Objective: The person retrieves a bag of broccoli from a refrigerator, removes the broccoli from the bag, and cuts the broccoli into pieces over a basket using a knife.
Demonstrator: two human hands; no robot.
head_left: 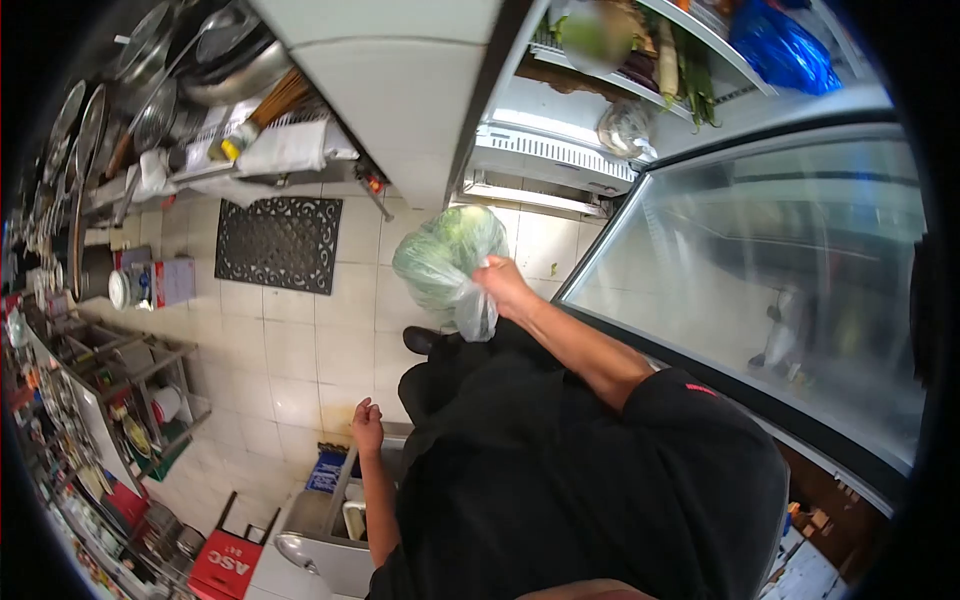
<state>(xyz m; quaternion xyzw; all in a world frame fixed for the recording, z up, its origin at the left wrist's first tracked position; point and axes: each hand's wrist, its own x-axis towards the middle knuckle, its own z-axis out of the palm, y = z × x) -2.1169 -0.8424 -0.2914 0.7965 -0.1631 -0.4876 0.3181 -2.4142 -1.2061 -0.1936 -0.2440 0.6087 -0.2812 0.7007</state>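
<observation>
Floor [300, 365] lies below your right fingers [488, 275], pinching the bag [445, 258], an apparent carry needing steady grip; left fingers [366, 410] curl loosely, empty.

Shows pale green in the vegetable [470, 228], veiled by a clear, whitish bag [475, 312]. Wears plain black in shirt [580, 450] and shoe [420, 340], with a small red mark on the sleeve [700, 389]. Runs cream across the floor [345, 345], gridded by thin darker lines; turns black at the mat [278, 245], patterned with pierced scrolls. Adds white letters to the red panel [228, 565], bright blue to the sack [785, 50], black to the door frame [740, 415].
</observation>
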